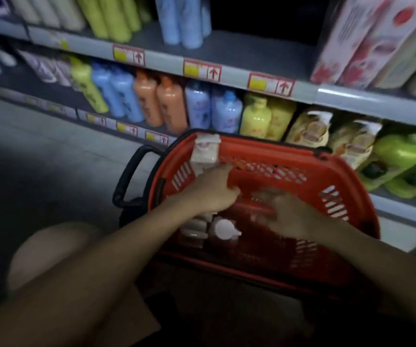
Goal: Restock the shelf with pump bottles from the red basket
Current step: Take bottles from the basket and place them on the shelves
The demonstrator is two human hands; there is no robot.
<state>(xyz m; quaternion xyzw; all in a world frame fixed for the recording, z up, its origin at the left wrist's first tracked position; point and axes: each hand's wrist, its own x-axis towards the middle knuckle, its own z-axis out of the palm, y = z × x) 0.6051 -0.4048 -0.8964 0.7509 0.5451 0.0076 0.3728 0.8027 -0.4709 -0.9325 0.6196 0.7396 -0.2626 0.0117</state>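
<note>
Red basket (264, 156) on the floor before the shelf (252, 78), black handle (129, 176) to its left. Left hand (209, 191) inside, gripping a white pump bottle (205, 154) raised at the far-left rim. Right hand (289, 214) blurred over the basket's middle; grasp impossible to tell. More white bottles (217, 229) lying on the bottom. Coloured bottles (159, 101) lining the shelf behind.

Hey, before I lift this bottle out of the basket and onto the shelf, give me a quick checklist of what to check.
1. Left hand holds the white pump bottle: ok.
2. Right hand free of other items: cannot tell, blurred.
3. Bottle clear of the red basket rim: not ok, bottom inside.
4. More bottles left in the basket: ok.
5. Shelf has an open gap: ok, upper shelf.
</note>
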